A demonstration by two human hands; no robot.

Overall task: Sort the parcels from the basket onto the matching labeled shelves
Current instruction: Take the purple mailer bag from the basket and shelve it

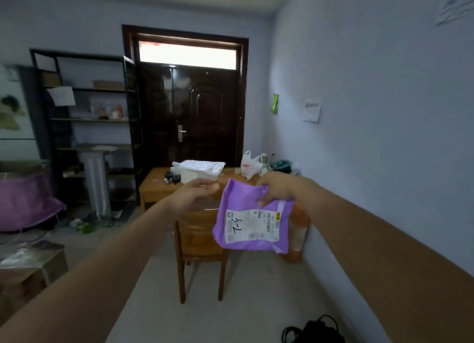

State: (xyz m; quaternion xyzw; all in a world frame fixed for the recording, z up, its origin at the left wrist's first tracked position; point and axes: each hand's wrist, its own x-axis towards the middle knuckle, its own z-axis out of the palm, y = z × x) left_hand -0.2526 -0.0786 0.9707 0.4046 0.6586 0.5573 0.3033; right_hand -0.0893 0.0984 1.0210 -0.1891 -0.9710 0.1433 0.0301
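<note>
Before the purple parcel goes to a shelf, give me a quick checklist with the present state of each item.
1. Parcel held: ok. The right hand grips the purple parcel at its top edge.
2. Label readable: ok. The white label faces the camera, with handwriting that looks like 3-2.
3. Left hand free: ok. The left hand is open beside the parcel, holding nothing.
4. Matching shelf found: cannot tell. The black shelf unit stands far left; the writing on its paper sign is too blurred to read.
5. Path to the shelf: cannot tell. A wooden chair stands directly ahead, and clutter lies on the floor near the shelves.
</note>
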